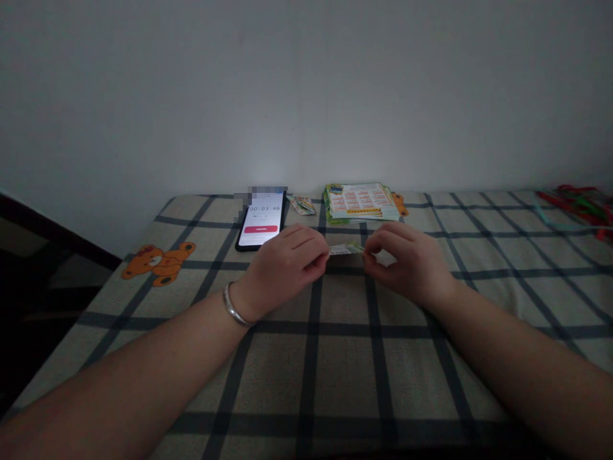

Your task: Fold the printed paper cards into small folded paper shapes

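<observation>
Between my two hands a small piece of printed paper (347,248), pale with green print, is stretched just above the checked cloth. My left hand (291,262), with a silver bangle (234,305) at the wrist, pinches its left end. My right hand (410,260) pinches the right end between thumb and fingertips. Beyond the hands lies a stack of printed sheets (361,199) with green edges and calendar-like grids. To its left sit a few small folded papers (302,205).
A lit phone (261,220) showing a timer lies left of the folded papers. Bear-shaped pictures (159,262) mark the checked tablecloth (345,377). Red and green strands (582,206) lie at the far right. A white wall (306,96) rises behind the table.
</observation>
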Demonstrator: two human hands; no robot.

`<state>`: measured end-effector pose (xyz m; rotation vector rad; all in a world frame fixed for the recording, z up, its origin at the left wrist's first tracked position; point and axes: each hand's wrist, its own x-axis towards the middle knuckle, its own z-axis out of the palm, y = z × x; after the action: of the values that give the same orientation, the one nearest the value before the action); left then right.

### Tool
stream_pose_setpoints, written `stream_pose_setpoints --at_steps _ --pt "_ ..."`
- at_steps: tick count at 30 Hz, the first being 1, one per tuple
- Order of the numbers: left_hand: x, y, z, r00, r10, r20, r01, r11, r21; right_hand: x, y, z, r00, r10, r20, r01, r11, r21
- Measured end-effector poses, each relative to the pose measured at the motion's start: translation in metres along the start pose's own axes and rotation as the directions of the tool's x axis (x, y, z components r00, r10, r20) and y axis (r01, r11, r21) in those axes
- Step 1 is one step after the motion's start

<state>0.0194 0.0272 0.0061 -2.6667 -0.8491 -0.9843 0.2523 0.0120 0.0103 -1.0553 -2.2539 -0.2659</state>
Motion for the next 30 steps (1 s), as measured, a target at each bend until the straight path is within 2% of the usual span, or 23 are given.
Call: stream_pose_setpoints --at_steps 5,14,25,27,30 --pt "0.0 0.0 0.0 1.0 -0.009 0.015 0.01 1.0 -0.012 -0.001 -0.002 0.001 0.999 0.041 0.011 -0.04 0.997 -0.06" --pt "-0.002 0.002 0.002 0.994 -0.096 0.055 0.102 0.987 -0.122 -0.001 -0.001 0.001 0.995 0.09 0.029 -0.09 0.996 0.003" --pt "-0.003 0.0 0.002 0.988 -0.152 0.039 0.156 0.976 -0.149 -0.001 0.004 0.007 0.963 0.268 0.022 -0.269 0.956 0.116" --pt "-0.003 -0.001 0.003 0.989 -0.14 0.037 0.144 0.979 -0.146 -0.001 0.007 0.009 0.972 0.236 -0.017 -0.228 0.954 0.193" --pt "-0.004 -0.001 0.004 0.994 -0.098 0.039 0.103 0.987 -0.127 0.0 0.007 0.01 0.995 0.059 -0.078 -0.036 0.961 0.274"
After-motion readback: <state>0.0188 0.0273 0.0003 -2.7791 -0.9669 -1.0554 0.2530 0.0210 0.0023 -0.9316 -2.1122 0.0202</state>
